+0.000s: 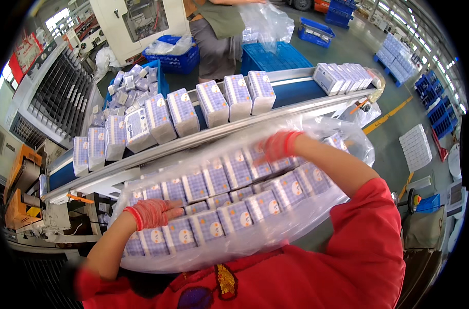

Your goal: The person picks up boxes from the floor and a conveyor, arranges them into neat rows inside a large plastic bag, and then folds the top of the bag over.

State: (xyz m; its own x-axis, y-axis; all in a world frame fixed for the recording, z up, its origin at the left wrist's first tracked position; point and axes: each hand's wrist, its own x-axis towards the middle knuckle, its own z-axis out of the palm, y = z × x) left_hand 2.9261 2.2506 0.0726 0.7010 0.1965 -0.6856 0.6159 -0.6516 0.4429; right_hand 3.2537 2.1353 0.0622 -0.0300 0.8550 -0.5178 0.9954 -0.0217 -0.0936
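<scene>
A large clear plastic bag (316, 206) lies across my front, filled with several rows of white and lilac checked packs (234, 213). My left hand (154, 212), in a red glove, rests flat on the bag's left part over the packs. My right hand (278, 146), also red-gloved and blurred, presses on the bag's upper right part near its far edge. Just beyond the bag runs a blue conveyor belt (296, 91) with a metal rail, carrying a line of the same packs (214, 102) standing on it.
Another person (221, 36) stands beyond the belt with a clear bag (268, 23). Blue crates (175, 59) and a blue pallet (268, 55) sit on the floor there. A pile of packs (129, 85) fills a bin at left. Stacked white packs (415, 147) stand at right.
</scene>
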